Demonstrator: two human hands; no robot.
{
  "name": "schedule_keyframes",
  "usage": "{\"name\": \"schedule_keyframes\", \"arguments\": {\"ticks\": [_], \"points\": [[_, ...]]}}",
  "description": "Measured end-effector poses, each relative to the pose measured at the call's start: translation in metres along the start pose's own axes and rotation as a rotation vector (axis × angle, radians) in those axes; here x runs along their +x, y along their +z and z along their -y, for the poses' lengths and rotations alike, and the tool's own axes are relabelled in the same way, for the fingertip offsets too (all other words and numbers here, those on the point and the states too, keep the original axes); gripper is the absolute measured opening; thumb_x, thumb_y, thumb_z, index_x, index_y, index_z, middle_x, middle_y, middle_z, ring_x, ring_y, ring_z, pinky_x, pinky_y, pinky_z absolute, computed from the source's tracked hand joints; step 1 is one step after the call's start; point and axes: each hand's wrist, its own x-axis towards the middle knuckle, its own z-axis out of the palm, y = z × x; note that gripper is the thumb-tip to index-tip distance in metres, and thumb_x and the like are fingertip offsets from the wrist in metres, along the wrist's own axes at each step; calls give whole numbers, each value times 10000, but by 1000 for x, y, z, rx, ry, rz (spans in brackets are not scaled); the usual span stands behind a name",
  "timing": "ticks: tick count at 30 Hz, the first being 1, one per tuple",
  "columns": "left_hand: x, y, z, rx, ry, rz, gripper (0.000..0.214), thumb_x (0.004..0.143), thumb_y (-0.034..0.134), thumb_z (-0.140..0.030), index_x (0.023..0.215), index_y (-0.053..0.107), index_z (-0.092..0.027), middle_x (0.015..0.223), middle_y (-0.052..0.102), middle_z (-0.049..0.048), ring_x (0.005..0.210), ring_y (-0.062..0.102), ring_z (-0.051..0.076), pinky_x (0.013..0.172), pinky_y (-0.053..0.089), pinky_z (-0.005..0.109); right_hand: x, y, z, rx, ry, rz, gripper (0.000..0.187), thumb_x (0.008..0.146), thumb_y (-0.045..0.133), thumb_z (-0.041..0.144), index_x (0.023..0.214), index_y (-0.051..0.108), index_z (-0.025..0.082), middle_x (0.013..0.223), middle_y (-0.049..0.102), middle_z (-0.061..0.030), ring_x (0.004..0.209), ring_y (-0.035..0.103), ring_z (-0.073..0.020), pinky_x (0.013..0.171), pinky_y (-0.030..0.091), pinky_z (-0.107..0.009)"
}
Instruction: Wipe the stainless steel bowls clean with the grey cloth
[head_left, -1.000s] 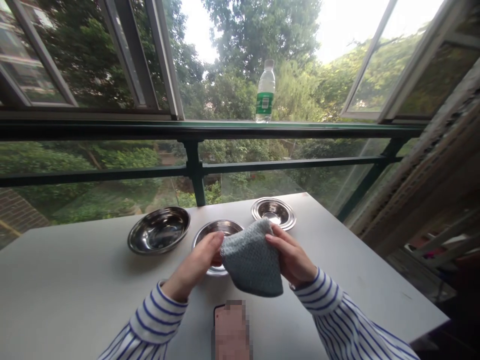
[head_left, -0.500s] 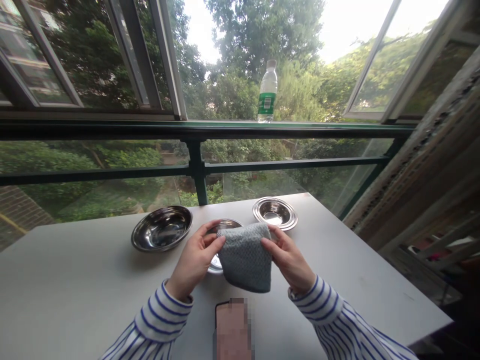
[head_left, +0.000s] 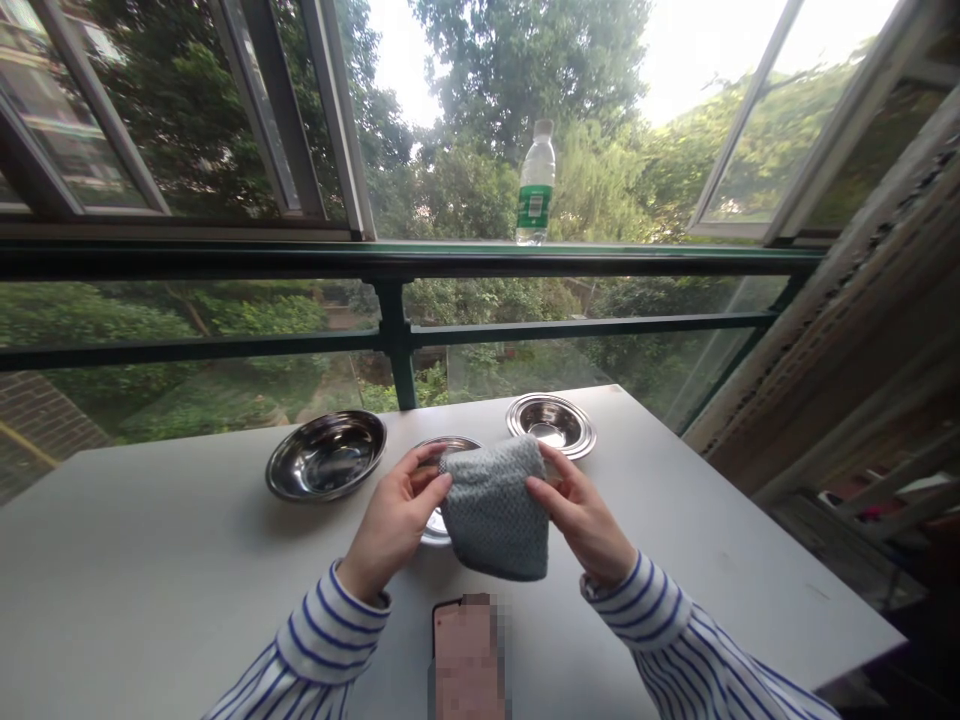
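Observation:
A grey knitted cloth (head_left: 495, 510) hangs between both hands above the white table (head_left: 150, 570). My left hand (head_left: 394, 520) pinches its left top corner and my right hand (head_left: 581, 515) pinches its right top corner. Behind the cloth sits a steel bowl (head_left: 439, 525), mostly hidden. A larger steel bowl (head_left: 326, 455) stands to the left and a shallow steel bowl (head_left: 551, 425) to the right.
A phone (head_left: 465, 660) lies on the table near the front edge, between my striped sleeves. A plastic water bottle (head_left: 535, 185) stands on the green railing (head_left: 390, 260) beyond the table. The table's right edge drops off toward a wall.
The cloth has been squared up and pulled in between both hands, its lower flap hanging shorter than a second ago. Both hands have shifted slightly forward over the middle bowl.

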Motion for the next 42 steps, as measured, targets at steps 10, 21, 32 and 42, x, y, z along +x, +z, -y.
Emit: {"name": "schedule_keyframes", "arguments": {"ticks": [10,21,32,42], "points": [[-2,-5,-4,573,157,41,375,686,663,-265,1047,671,-164,964,647,86,791,603,202,743,473,311,1,-3,2,-184,-32,80,626,730,678,354,1285,434,195,894,664,-48,823,609,-203,756,470,-337],[6,-2,-17,420,90,173,229,762,576,-376,815,642,-164,906,651,66,830,600,200,748,467,307,3,-16,21,-555,-180,151,217,764,627,382,731,590,171,988,589,-84,923,542,-212,773,439,-323],[15,19,2,-23,-57,-39,369,689,663,-405,927,618,-127,841,683,66,745,623,174,678,480,281,4,11,-17,278,92,121,407,619,745,326,973,620,170,892,673,-53,846,623,-226,790,470,-356],[12,-41,35,295,-127,-522,376,695,609,-420,929,574,-128,770,606,34,505,492,93,368,334,184,19,1,-29,312,175,-146,333,611,715,301,900,657,146,817,697,-50,786,648,-239,714,512,-354]]}}
